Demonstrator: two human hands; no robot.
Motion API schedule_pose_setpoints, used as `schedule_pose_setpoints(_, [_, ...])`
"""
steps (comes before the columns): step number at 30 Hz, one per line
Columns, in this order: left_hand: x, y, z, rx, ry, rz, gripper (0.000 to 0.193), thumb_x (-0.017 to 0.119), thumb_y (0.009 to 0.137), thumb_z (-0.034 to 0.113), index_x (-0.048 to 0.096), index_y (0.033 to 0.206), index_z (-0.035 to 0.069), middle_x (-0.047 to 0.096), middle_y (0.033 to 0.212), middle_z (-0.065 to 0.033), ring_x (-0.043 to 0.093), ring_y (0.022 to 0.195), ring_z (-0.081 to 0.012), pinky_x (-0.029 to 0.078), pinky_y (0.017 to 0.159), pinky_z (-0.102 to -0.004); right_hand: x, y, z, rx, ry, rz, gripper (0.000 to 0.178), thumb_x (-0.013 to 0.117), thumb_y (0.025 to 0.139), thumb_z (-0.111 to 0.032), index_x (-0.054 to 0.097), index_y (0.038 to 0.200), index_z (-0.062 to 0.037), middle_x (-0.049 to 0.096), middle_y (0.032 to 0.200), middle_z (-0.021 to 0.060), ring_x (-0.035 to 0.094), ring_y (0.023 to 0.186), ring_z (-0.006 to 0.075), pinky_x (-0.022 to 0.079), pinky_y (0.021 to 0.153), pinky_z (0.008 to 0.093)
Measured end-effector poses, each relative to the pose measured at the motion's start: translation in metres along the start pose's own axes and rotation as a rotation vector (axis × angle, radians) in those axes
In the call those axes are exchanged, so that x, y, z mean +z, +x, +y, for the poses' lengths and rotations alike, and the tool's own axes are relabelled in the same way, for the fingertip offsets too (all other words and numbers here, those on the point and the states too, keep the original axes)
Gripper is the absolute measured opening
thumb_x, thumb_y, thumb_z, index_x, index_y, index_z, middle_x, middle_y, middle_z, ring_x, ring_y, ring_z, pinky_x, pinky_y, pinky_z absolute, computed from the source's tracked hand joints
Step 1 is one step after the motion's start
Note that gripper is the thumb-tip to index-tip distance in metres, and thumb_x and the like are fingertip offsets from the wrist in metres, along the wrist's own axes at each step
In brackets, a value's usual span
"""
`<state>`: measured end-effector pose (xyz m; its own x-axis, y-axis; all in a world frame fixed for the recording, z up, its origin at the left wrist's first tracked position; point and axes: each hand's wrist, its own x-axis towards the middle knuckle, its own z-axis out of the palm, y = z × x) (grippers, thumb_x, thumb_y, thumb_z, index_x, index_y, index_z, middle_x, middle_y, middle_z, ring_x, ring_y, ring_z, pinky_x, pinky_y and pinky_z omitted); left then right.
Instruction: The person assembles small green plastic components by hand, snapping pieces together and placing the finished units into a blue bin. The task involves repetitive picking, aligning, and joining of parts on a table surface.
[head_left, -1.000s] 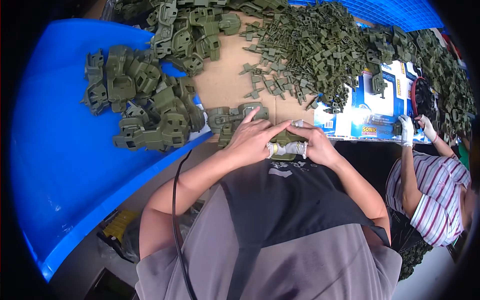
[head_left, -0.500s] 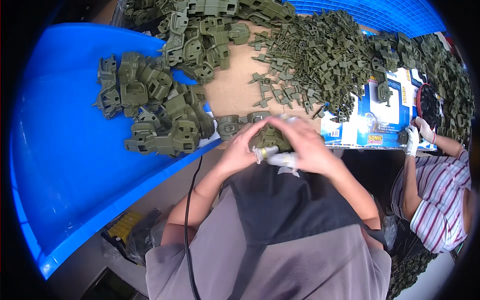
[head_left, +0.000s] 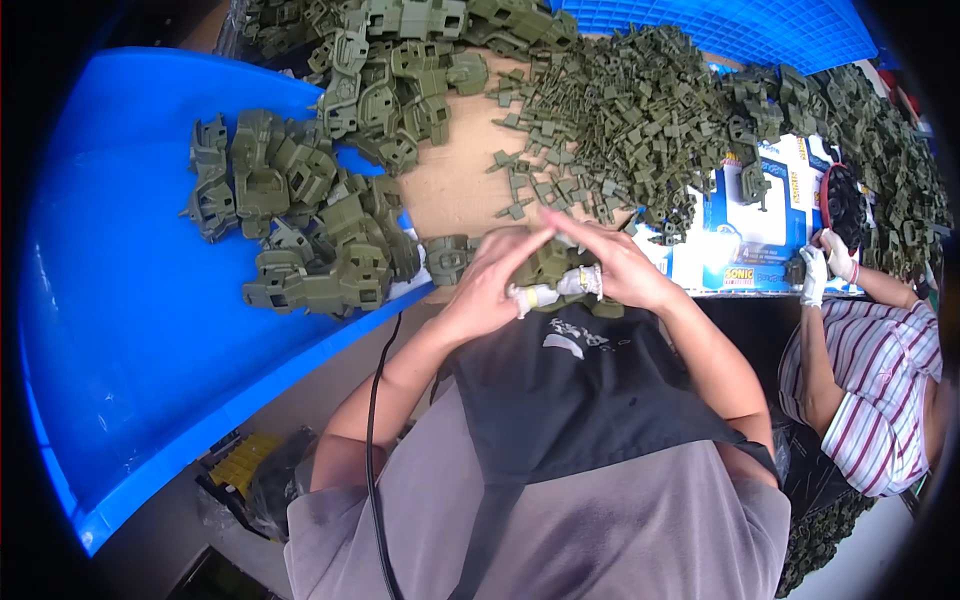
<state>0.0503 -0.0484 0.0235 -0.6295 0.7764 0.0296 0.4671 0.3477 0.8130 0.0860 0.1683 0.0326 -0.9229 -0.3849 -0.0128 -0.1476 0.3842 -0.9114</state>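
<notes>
An olive-green moulded plastic part [head_left: 548, 264], apparently a toy vehicle body, is held between my two hands at the table's near edge, just above the black apron. My left hand [head_left: 492, 284] grips its left side, with the white-wrapped thumb against the near face. From the other side my right hand [head_left: 622, 270] closes on it, its thumb also wrapped in white. The fingertips meet over the far side and are blurred, so much of the part is hidden. Another green vehicle body [head_left: 447, 260] lies beside my left hand.
Green vehicle bodies are heaped on a blue plastic sheet [head_left: 130, 300] at left. Small green pieces [head_left: 620, 120] are piled on the brown board [head_left: 450, 175] ahead. At right, a co-worker's gloved hands [head_left: 825, 268] work by a printed carton [head_left: 745, 215]. A black cable [head_left: 372, 440] hangs by my left arm.
My right thumb has come up from low on the near side to a higher place on the part. The fingers have shifted around it; both hands keep hold. The view has moved slightly.
</notes>
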Motion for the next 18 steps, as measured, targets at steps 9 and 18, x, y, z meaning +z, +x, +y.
schedule_pose_setpoints(9, [-0.003, 0.028, 0.019, -0.018, -0.575, 0.111, 0.086, 0.064, 0.080, 0.026, 0.008, 0.143, 0.005, 0.021, 0.146, -0.0161, 0.027, 0.132, -0.0258, 0.020, 0.107, -0.0357, -0.028, -0.006, -0.033, -0.151, -0.049, 0.362, 0.075, 0.069, 0.075, -0.021, 0.029, 0.137, -0.0047, 0.027, 0.143, 0.0162, 0.021, 0.135, 0.0295, 0.021, 0.108, 0.0391])
schedule_pose_setpoints(18, [-0.011, 0.017, 0.025, 0.013, -0.097, 0.115, 0.096, 0.075, 0.069, 0.028, 0.016, 0.142, 0.006, 0.049, 0.124, -0.0204, 0.041, 0.121, -0.0343, 0.031, 0.101, -0.0395, -0.031, -0.047, -0.022, 0.009, 0.089, 0.269, 0.082, 0.066, 0.071, -0.004, 0.024, 0.141, -0.0150, 0.035, 0.138, 0.0149, 0.043, 0.120, 0.0314, 0.040, 0.098, 0.0388])
